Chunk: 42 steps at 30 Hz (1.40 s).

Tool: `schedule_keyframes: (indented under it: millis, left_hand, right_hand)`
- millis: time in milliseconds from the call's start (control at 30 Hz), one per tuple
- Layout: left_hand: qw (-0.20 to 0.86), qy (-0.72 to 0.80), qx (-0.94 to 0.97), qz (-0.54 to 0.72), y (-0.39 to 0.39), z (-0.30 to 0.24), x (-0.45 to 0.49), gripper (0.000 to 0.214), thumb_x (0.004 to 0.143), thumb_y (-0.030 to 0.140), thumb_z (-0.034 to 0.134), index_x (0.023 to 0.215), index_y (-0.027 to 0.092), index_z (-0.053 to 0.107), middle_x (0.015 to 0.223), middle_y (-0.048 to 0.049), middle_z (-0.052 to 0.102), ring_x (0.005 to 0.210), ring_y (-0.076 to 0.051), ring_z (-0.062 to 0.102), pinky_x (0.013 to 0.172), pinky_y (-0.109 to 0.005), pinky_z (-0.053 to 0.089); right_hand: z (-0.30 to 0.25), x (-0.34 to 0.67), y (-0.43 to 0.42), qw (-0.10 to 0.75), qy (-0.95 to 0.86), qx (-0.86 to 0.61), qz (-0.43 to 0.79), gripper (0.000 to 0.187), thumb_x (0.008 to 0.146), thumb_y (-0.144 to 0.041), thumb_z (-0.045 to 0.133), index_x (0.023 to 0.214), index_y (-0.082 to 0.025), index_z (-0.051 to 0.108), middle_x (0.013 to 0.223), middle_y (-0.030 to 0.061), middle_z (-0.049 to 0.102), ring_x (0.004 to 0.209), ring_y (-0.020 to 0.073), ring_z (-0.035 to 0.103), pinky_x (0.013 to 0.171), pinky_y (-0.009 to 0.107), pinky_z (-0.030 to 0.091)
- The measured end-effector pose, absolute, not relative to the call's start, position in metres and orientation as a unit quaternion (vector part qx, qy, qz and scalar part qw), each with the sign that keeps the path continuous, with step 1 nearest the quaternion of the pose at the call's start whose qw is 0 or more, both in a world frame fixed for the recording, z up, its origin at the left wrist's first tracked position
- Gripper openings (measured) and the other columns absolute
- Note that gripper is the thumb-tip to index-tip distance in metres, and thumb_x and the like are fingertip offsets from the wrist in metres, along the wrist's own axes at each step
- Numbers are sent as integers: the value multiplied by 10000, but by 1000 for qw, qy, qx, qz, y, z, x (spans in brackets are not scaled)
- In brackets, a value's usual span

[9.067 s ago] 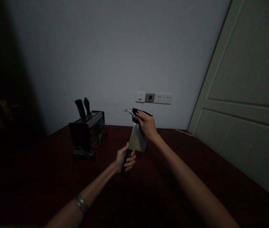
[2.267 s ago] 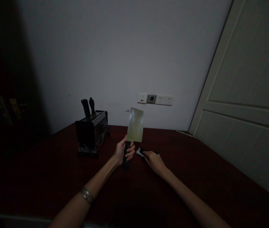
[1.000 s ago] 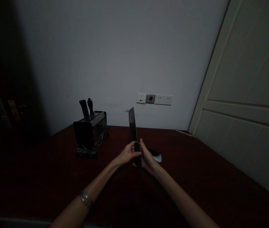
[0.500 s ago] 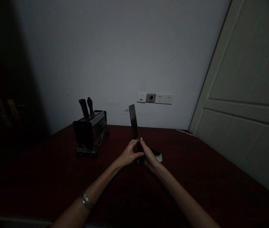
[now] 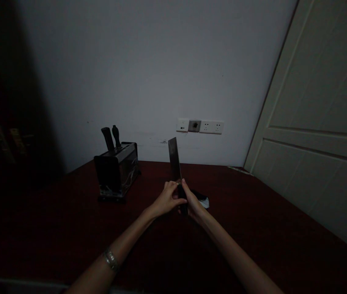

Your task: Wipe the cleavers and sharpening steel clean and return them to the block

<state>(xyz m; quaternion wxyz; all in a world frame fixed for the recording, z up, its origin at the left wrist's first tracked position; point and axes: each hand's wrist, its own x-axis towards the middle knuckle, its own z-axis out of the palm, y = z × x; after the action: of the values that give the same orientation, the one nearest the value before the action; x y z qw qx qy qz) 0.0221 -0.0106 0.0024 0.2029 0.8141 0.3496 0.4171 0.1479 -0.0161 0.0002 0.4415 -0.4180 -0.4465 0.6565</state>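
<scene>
Both my hands hold a cleaver (image 5: 175,157) by its black handle, with the broad grey blade pointing up and leaning slightly left. My left hand (image 5: 167,199) grips the handle from the left, its thumb laid across it. From the right, my right hand (image 5: 192,204) closes around the same handle, thumb up near the base of the blade. Behind my right hand lies a black and white item (image 5: 203,200), partly hidden; I cannot make out its kind.
A knife block (image 5: 116,171) with dark sides stands left on the dark red table (image 5: 149,245), two black handles rising from its top. Wall sockets (image 5: 211,127) sit on the white wall behind. A pale panelled door (image 5: 314,151) borders the right side.
The cleaver has shifted slightly right and down, its blade showing a little wider. Both hands keep their hold, and the knife block has stayed in place.
</scene>
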Motion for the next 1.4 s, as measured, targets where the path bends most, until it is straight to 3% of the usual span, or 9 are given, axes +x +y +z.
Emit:
schedule_keyframes:
  millis: [267, 667, 833, 900, 1033, 1100, 1233, 1400]
  left_hand:
    - [146, 393, 824, 382, -15, 4, 24, 449, 722, 437, 639, 1065, 175, 515, 1013, -71, 463, 962, -219, 390, 870, -369, 382]
    - [181, 412, 794, 408, -16, 8, 31, 450, 667, 340, 698, 1063, 181, 557, 990, -56, 524, 966, -218, 422, 873, -360, 378]
    - [270, 433, 752, 417, -16, 7, 28, 688, 592, 415, 740, 1187, 167, 499, 1046, -79, 530, 1013, -226, 457, 901, -359, 368]
    - [351, 419, 730, 409, -9, 7, 21, 656, 643, 493, 678, 1179, 156, 509, 1031, -88, 554, 997, -224, 494, 893, -361, 371]
    - [501, 414, 645, 403, 17, 11, 5, 625, 818, 612, 321, 1102, 105, 551, 995, -127, 600, 911, -222, 559, 805, -361, 405]
    - [471, 445, 644, 407, 27, 11, 0, 606, 841, 575, 276, 1062, 94, 571, 998, -128, 607, 916, -224, 559, 807, -355, 405]
    - [282, 463, 752, 375, 28, 5, 9, 359, 845, 363, 395, 1016, 127, 605, 1058, -97, 603, 1013, -213, 522, 913, -333, 363]
    - [112, 325, 894, 289, 14, 4, 39, 258, 834, 210, 425, 1003, 192, 620, 1178, -64, 558, 1140, -190, 454, 1005, -348, 294]
  right_hand:
    - [-11, 150, -4, 469, -441, -382, 663, 523, 709, -681, 475, 696, -178, 619, 391, -7, 476, 337, 104, 427, 341, 211, 301]
    - [0, 149, -12, 481, -409, -349, 693, 519, 709, -684, 476, 578, -183, 514, 450, -25, 466, 313, 78, 402, 311, 214, 316]
    - [6, 155, -9, 505, -409, -293, 701, 522, 733, -660, 473, 553, -173, 514, 420, -29, 451, 346, 81, 392, 351, 213, 320]
    - [11, 160, -10, 491, -412, -273, 718, 563, 740, -689, 422, 522, -174, 492, 389, -34, 416, 351, 90, 383, 370, 223, 330]
    - [21, 171, -17, 431, -390, -203, 788, 651, 731, -763, 280, 509, -178, 460, 363, -54, 339, 346, 92, 335, 403, 249, 351]
    - [23, 176, -18, 412, -357, -170, 821, 660, 733, -768, 251, 493, -180, 431, 353, -71, 284, 334, 77, 275, 399, 243, 335]
    - [20, 182, -16, 361, -284, -129, 879, 659, 762, -746, 211, 469, -180, 378, 339, -92, 194, 322, 52, 164, 366, 202, 245]
    - [15, 188, -13, 325, -247, -99, 908, 665, 770, -743, 166, 451, -181, 324, 325, -99, 159, 308, 36, 112, 344, 182, 202]
